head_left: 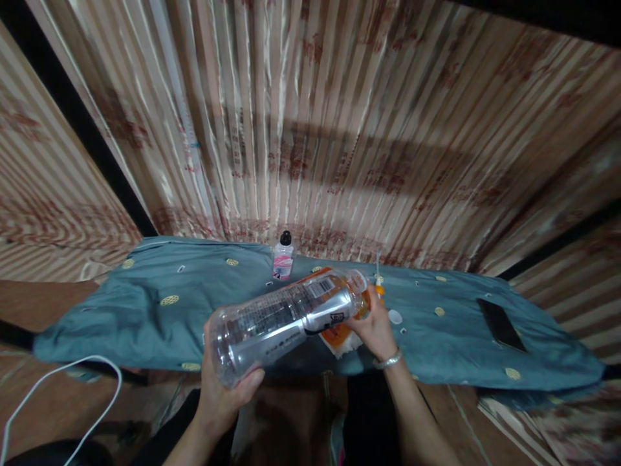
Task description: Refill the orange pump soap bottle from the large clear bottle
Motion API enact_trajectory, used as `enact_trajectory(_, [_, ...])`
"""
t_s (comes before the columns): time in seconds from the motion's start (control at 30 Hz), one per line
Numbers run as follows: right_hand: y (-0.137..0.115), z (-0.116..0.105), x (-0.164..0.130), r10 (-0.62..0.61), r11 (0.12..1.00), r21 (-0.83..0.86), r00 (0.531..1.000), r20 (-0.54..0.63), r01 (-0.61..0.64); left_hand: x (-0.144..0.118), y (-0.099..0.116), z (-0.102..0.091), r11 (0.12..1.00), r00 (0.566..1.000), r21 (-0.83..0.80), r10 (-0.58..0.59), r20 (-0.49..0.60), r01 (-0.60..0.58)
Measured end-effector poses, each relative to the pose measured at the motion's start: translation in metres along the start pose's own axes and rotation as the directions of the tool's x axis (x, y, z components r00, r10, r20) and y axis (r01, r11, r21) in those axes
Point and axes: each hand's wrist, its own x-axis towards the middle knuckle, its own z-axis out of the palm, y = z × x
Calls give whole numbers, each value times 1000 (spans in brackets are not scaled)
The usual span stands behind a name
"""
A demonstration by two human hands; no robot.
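Note:
A large clear plastic bottle [276,327], with a silver printed label and a barcode, lies tilted between my hands above the table. My left hand [226,388] is closed around its base end, thumb along the lower side. Around the neck end at the right is my right hand [376,330], its fingers partly hidden behind the bottle. The bottle's mouth looks uncapped. Behind and below it shows an orange packet [337,341] with a whitish torn-looking edge. Just beyond my right hand stands an orange-collared item with a thin white stem [379,283]; a white round disc [395,316] lies close by.
A teal patterned cloth [436,343] covers the narrow table. A small clear bottle [283,260] with a black cap stands at the back. A dark phone [501,325] lies at the right. Striped curtains [310,129] hang behind. A white cable [63,366] loops at the lower left.

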Motion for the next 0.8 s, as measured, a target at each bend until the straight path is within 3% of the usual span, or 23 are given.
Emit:
enact_trajectory(0.27, [0,0,0,10,1000,15,1000,19,-10,3,5,1,996,996,24,82,22,-83])
enact_trajectory(0.8, [1,0,-1,-21,998,-57,1000,-3,21,4,10,0,998,999,42,51,1,-51])
